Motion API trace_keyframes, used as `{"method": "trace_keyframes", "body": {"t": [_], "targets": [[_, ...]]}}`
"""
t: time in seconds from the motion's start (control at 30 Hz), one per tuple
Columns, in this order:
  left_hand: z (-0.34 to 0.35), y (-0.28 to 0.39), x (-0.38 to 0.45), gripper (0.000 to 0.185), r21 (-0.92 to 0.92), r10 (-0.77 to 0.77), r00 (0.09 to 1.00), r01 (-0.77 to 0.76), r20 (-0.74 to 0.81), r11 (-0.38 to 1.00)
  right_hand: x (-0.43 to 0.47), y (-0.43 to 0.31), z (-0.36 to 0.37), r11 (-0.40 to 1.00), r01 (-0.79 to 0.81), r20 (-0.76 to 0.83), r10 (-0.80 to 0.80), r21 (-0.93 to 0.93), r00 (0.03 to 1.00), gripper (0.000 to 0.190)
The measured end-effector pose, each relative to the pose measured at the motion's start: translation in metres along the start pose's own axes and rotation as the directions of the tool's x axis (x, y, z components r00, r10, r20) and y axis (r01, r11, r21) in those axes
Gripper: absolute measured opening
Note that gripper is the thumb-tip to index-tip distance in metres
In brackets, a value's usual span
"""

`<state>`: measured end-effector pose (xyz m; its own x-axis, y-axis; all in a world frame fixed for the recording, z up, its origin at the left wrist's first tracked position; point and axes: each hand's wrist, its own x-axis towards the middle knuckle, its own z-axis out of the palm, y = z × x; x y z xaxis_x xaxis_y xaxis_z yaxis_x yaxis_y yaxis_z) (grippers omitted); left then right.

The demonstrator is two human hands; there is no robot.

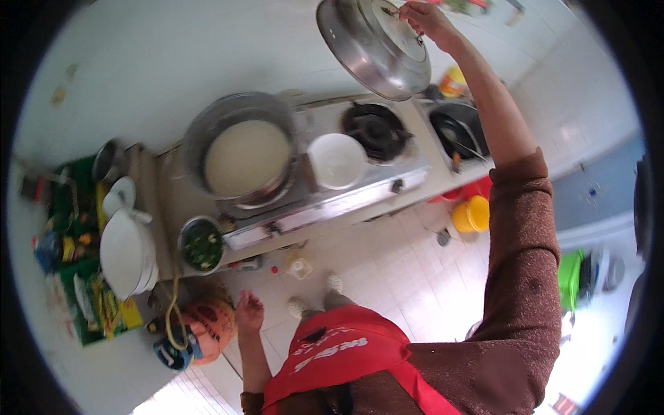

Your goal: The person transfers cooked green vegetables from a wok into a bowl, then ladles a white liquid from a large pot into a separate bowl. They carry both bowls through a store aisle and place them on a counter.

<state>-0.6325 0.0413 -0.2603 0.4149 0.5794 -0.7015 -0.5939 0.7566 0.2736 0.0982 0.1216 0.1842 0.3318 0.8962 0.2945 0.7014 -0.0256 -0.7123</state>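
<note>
My right hand [426,23] is raised at the top right of the view. It grips the handle of a large domed metal pot lid [358,52], held tilted above the back of the gas stove [332,210]. On the left burner stands a big metal pot [199,140], uncovered, with a pale, cloudy liquid [249,158] inside. A white bowl [338,161] sits beside it, near the bare right burner [374,132]. Low at my left side hangs my left hand [250,311], holding nothing, its fingers slightly apart and touching no object.
A metal bowl of chopped greens [202,245] stands at the counter's front left. White bowls [124,254] and a green crate [96,332] lie farther left. Right of the stove is a sink [456,127]. A yellow bucket [471,214] and a plastic jug [298,265] are below.
</note>
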Motion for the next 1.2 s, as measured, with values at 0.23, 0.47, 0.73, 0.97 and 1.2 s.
{"method": "trace_keyframes", "body": {"t": [0.23,0.47,0.73,0.97,1.2], "targets": [[0.023,-0.007,0.001,0.014,0.036,-0.152,0.971,0.161,-0.182,0.986,-0.168,0.167,-0.098,0.691,-0.504,-0.311,0.396,-0.518,0.864,0.033],[0.048,-0.009,-0.026,0.013,0.118,-0.073,0.972,0.101,-0.221,0.988,-0.302,0.296,-0.051,0.513,-0.670,-0.549,0.391,-0.537,0.739,0.024],[0.072,-0.020,-0.050,0.025,0.119,-0.053,0.963,0.088,-0.264,0.989,-0.315,0.363,0.005,0.461,-0.479,-0.336,0.360,-0.747,0.870,0.022],[0.123,-0.010,-0.049,0.028,0.302,0.188,0.953,-0.112,-0.238,0.947,-0.302,0.391,0.025,0.482,-0.505,-0.218,0.532,-0.716,0.818,0.020],[0.232,0.086,-0.015,0.034,0.703,0.583,0.809,-0.459,0.077,0.544,-0.208,0.266,0.076,0.838,-0.184,-0.150,0.123,-0.514,0.981,0.021]]}}
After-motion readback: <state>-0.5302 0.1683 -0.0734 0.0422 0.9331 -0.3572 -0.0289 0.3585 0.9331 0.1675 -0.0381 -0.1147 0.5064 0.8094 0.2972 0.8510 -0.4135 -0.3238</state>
